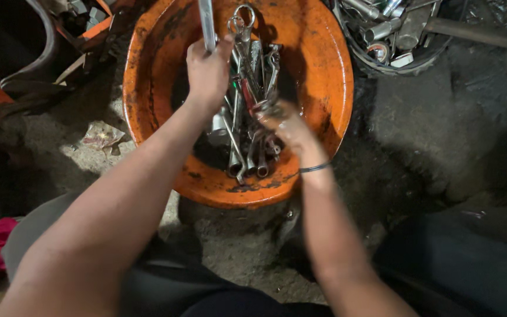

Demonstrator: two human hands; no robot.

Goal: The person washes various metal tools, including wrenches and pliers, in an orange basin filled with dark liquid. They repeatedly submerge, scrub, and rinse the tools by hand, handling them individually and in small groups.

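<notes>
Left hand (208, 70) gripped a long wrench (207, 23) upright, while the blurred right hand (289, 126) pinched spanners (247, 117) in an orange basin (324, 76).

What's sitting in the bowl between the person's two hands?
In the head view, a heap of metal wrenches in the orange bowl lies between the left hand, gripping a metal bar, and the blurred right hand.

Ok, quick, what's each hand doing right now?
Left hand: closed on a wrench.
Right hand: blurred, down among the wrenches in the orange bowl; grip cannot be told.
</notes>
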